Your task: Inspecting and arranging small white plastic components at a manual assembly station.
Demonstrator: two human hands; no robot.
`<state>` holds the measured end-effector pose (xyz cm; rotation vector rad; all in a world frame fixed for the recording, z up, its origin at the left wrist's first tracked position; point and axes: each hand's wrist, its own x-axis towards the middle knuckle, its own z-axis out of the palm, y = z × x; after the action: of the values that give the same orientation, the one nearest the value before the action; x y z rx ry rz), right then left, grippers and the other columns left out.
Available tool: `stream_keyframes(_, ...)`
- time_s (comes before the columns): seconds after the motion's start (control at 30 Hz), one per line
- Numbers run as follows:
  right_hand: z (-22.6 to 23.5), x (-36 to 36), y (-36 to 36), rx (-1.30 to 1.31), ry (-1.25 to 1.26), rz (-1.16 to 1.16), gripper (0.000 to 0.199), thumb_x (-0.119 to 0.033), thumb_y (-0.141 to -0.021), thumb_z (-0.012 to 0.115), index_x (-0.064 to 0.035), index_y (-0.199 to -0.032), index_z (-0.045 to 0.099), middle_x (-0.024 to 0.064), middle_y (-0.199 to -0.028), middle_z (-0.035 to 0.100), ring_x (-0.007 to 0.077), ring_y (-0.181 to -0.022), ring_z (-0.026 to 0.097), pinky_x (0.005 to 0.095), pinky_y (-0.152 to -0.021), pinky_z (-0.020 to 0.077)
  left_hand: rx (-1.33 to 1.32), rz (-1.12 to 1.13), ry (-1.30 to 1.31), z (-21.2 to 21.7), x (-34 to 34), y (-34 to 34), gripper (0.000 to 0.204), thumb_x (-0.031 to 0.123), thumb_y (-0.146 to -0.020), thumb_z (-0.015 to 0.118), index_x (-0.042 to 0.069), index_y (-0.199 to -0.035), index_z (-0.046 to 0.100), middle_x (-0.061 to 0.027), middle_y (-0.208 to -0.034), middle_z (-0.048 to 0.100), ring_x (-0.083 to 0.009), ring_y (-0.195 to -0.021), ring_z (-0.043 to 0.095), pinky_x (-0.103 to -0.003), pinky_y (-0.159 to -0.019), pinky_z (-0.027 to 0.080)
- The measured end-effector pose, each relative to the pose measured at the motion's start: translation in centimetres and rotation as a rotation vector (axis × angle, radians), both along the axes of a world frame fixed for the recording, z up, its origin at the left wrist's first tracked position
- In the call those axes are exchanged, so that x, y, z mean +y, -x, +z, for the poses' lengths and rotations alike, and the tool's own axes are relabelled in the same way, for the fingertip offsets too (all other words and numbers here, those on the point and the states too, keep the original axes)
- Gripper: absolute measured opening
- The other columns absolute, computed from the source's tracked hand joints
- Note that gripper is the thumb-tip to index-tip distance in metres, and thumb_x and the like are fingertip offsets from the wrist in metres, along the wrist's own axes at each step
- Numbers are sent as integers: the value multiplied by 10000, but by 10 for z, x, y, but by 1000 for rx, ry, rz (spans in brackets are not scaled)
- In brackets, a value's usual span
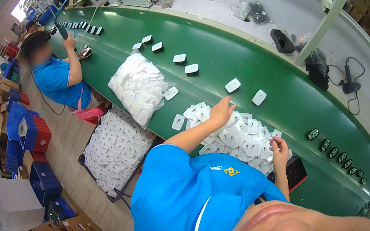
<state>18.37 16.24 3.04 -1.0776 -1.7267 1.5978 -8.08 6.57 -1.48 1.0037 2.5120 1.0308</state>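
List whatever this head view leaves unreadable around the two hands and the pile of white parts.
- Right hand: whether its curled fingers pinch a white part; too small to tell.
- Left hand: the palm faces down on the pile of white parts, hiding any grip.
- Black tray: partly behind the right forearm; contents unclear.
- Green boards on the belt: details too small.

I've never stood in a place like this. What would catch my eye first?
Probably the long green conveyor belt curving across the picture, dotted with single white plastic covers. Next, the heap of white covers at its near edge, where the left hand reaches over the pile and the right hand holds a piece. Beside the belt, a floor crate brims with more.
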Motion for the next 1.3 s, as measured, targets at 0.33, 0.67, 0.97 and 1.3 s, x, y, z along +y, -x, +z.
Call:
stream_keyframes(0.33,2,-16,16,9,62,308,181,-77,-871,531,-5,-1026,591,91,-908,638,153,-810,596,242,-709,474,37,354,221,-16,-210,-39,296,275,-872,530,92,-1102,499,-104,-798,618,-307,-707,598,-388,-626,456)
stream_keyframes(0.67,2,-53,78,40,87,530,169,-51,-868,511,-14,-1001,609,72,-866,651,145,-804,620,231,-703,468,-75,557,323,-23,-290,-54,262,247,-881,518,66,-1070,514,-91,-786,620,-307,-705,601,-385,-636,465)
stream_keyframes(0.97,-1,-92,110,-43,189,323,161,-63,-879,516,5,-1000,596,88,-849,641,152,-776,604,237,-710,479,92,322,156,-57,-250,77,206,200,-870,509,60,-1020,518,-125,-894,611,-334,-764,589,-397,-682,463)
stream_keyframes(1.3,37,-130,96,-85,280,293,161,-48,-876,510,8,-998,598,93,-870,642,145,-774,593,229,-730,471,78,196,279,-98,-239,106,144,218,-892,470,80,-922,441,-139,-829,567,-365,-689,585,-463,-611,466)
